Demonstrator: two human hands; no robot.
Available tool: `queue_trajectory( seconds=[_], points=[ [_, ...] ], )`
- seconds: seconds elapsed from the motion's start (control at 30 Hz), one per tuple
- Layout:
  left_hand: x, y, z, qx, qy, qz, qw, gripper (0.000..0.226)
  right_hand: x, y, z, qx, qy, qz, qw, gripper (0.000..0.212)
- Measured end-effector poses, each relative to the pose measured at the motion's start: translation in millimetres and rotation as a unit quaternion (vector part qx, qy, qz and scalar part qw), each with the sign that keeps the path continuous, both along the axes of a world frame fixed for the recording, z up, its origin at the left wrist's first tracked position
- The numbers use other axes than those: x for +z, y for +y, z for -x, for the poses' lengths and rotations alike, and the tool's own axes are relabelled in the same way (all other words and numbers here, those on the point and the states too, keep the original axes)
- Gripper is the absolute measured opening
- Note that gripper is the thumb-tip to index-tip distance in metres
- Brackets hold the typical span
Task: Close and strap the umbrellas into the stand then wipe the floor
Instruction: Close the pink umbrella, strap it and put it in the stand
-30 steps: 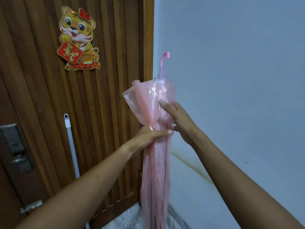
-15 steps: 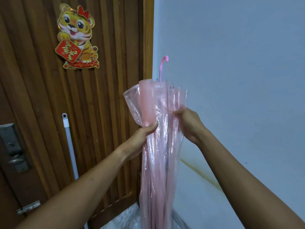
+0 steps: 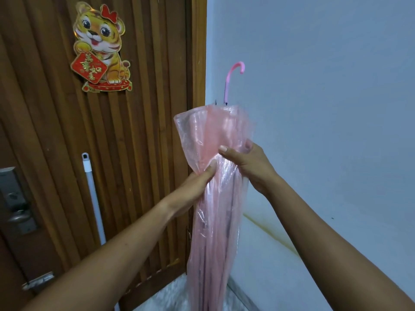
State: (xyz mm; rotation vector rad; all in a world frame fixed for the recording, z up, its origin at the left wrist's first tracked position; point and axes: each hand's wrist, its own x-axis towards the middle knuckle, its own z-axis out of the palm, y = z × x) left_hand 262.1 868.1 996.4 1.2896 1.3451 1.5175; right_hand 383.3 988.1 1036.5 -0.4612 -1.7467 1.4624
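Both hands now sit closer together than half a second ago: the right hand point(image 3: 249, 167) has brought its thumb across the front of the pink umbrella point(image 3: 215, 232), and the left hand point(image 3: 197, 182) pinches the folds just below it — each grips the canopy. Held upright in the corner between door point(image 3: 146, 131) and wall point(image 3: 325, 108), hooked handle point(image 3: 233, 75) uppermost, it looks light. Its thin translucent plastic is probably slippery and crinkly, so squeeze round the ribs — not the loose flared skirt
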Motion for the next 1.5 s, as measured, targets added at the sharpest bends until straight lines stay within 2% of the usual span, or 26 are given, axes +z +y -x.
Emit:
queue_trajectory(
  seconds=[0.17, 0.23, 0.27, 0.37, 0.47, 0.5, 0.6, 0.67, 0.77, 0.83, 0.93, 1.03, 1.13, 1.23, 1.37, 1.5],
  points=[
    [-2.0, 0.8, 5.8, 0.032, -0.117, 0.009, 0.993, 0.053, -4.8, 6.2, -1.9, 0.013, 0.005, 0.044, 0.999, 0.035],
    [-3.0, -0.2, 8.8, 0.029, -0.148, 0.003, 0.989, 0.053, -5.2, 7.9, -5.0, 0.012, -0.003, 0.074, 0.997, 0.022],
    [-2.9, -1.6, 8.9, 0.027, -0.160, 0.005, 0.987, 0.054, -5.0, 7.7, -6.3, 0.011, -0.003, 0.091, 0.996, 0.022],
    [-5.8, -1.2, 9.6, 0.053, -0.159, 0.012, 0.986, 0.051, -2.8, 5.7, -6.5, 0.008, 0.029, 0.157, 0.987, 0.033],
    [-7.6, 0.3, 8.1, 0.073, -0.149, 0.020, 0.986, 0.045, -2.6, 2.7, -4.7, -0.002, 0.024, 0.175, 0.984, 0.018],
    [-7.1, 0.3, 5.9, 0.081, -0.145, 0.026, 0.986, 0.045, -2.9, 0.6, -3.9, -0.007, 0.007, 0.154, 0.988, 0.030],
    [-9.5, 1.4, -1.0, 0.092, -0.126, 0.051, 0.986, 0.043, -2.0, -6.4, 1.4, -0.044, -0.026, 0.071, 0.996, 0.095],
    [-12.6, 1.9, -5.9, 0.085, -0.105, 0.045, 0.990, 0.035, -1.2, -12.4, 7.1, -0.059, -0.020, 0.020, 0.998, 0.110],
    [-14.6, 3.0, -9.5, 0.052, -0.071, 0.018, 0.996, 0.033, -2.5, -16.6, 13.6, -0.080, -0.044, -0.046, 0.995, 0.120],
    [-13.2, 1.7, -8.7, 0.032, -0.059, 0.001, 0.998, 0.037, -3.0, -14.6, 12.6, -0.072, -0.036, -0.061, 0.995, 0.109],
    [-12.3, -0.7, -1.2, 0.032, -0.042, 0.011, 0.999, 0.041, -4.3, -3.6, 5.8, -0.008, -0.035, -0.048, 0.998, 0.081],
    [-13.1, -2.8, 4.5, 0.072, -0.064, 0.031, 0.995, 0.042, -4.0, 3.6, 0.0, 0.058, 0.003, 0.068, 0.996, 0.055],
    [-13.1, -2.0, 10.6, 0.131, -0.107, 0.046, 0.985, 0.054, -0.1, 5.0, -6.6, 0.054, 0.053, 0.185, 0.980, 0.033],
    [-11.5, -4.6, 14.3, 0.134, -0.137, 0.049, 0.980, 0.046, 0.5, 8.1, -10.3, 0.024, 0.092, 0.210, 0.973, 0.027],
    [-9.7, -3.8, 10.9, 0.128, -0.138, 0.064, 0.980, 0.051, -5.0, 5.0, -6.0, -0.063, 0.051, 0.104, 0.991, 0.061],
    [-12.0, -1.9, 8.5, 0.109, -0.101, 0.055, 0.987, 0.046, -9.8, 1.3, -2.0, -0.095, 0.065, 0.057, 0.992, 0.087]
  ],
)
